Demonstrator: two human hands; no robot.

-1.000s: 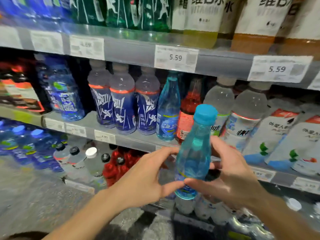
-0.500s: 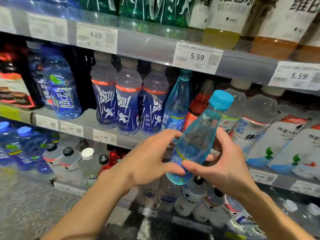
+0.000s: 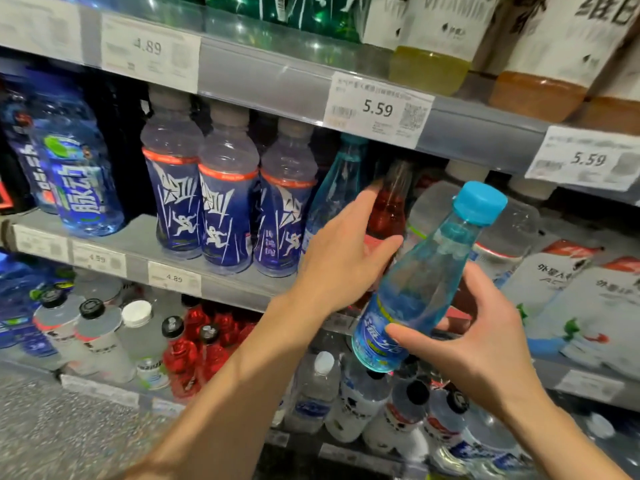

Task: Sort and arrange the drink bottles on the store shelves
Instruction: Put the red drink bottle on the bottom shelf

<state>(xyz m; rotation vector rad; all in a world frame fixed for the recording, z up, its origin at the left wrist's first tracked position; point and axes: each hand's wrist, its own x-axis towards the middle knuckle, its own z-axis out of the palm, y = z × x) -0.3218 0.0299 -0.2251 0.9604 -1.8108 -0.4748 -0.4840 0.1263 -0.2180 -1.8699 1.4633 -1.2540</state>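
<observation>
Left hand [image 3: 343,258] off the light-blue bottle [image 3: 420,282] since half a second ago, lifted farther in toward the middle shelf [image 3: 138,244], fingers straight and spread, grip open and holding nothing, in front of the red bottle [image 3: 389,209] and the standing light-blue bottle [image 3: 341,188]; contact with either not clear; right hand [image 3: 485,344] now alone on the light-blue bottle, thumb and fingers curled round its lower labelled body, grip closed on it; bottle tilted with its blue cap [image 3: 479,202] up and to the right, held in the air in front of the middle shelf, shifted right of where it was; three dark-blue sports bottles [image 3: 228,209] upright in a row just left of the left hand; clear bottles with white labels [image 3: 502,233] behind the cap; price tag 5.59 [image 3: 377,112] on the rail above; black-capped and red bottles [image 3: 187,344] on the lower shelf.
</observation>
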